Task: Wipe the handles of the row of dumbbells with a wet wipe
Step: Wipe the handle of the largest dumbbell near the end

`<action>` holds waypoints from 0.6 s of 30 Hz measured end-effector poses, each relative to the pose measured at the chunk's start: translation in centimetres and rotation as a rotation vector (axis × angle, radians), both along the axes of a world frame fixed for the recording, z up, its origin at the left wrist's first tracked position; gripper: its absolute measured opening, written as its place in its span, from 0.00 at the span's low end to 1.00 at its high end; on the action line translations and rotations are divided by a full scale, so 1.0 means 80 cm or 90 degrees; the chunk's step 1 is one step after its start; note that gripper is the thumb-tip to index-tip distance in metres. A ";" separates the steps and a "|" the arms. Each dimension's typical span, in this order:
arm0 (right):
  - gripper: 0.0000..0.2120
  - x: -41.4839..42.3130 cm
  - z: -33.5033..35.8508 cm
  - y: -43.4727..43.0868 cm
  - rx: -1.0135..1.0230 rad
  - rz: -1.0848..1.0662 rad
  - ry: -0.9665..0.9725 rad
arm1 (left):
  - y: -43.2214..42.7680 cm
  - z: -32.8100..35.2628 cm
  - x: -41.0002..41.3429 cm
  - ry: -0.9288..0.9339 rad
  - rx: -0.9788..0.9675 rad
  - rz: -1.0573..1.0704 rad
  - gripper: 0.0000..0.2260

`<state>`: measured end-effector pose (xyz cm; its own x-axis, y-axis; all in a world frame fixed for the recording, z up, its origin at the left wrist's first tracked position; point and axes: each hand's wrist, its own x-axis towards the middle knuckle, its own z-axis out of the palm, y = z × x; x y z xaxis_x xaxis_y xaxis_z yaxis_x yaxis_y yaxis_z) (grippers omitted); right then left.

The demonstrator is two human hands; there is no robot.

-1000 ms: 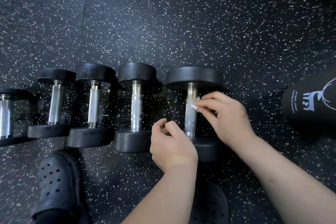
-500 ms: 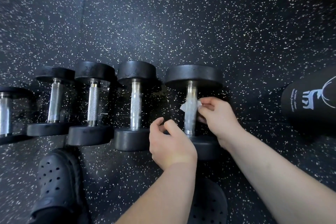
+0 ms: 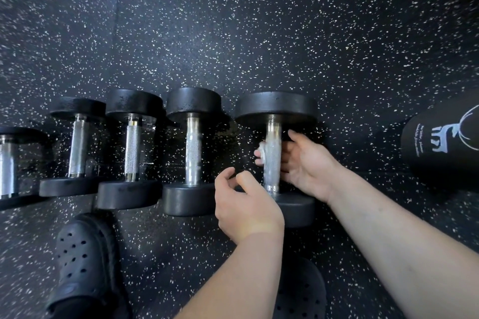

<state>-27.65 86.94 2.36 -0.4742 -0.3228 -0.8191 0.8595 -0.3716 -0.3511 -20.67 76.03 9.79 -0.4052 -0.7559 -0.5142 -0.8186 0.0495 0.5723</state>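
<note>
**Your right grip [image 3: 308, 163] wraps the wet wipe [image 3: 262, 150] round the handle [image 3: 272, 163] of the rightmost dumbbell [image 3: 276, 106].**
Its fingers [image 3: 286, 148] curl behind the bar, and their blurred tips and the white wipe show on the handle's left side. Your left grip [image 3: 246, 207] hangs just left of the near head, fingers loosely curled, holding nothing. Four more dumbbells [image 3: 193, 153] lie in a row to the left on the speckled floor [image 3: 233, 33]. A black clog [image 3: 83, 261] sits near left, and a printed black cylinder [image 3: 445, 147] lies at the right.
</note>
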 end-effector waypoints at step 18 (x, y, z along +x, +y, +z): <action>0.27 0.006 -0.003 -0.007 0.088 -0.007 -0.010 | -0.003 0.000 -0.001 -0.003 -0.005 -0.006 0.14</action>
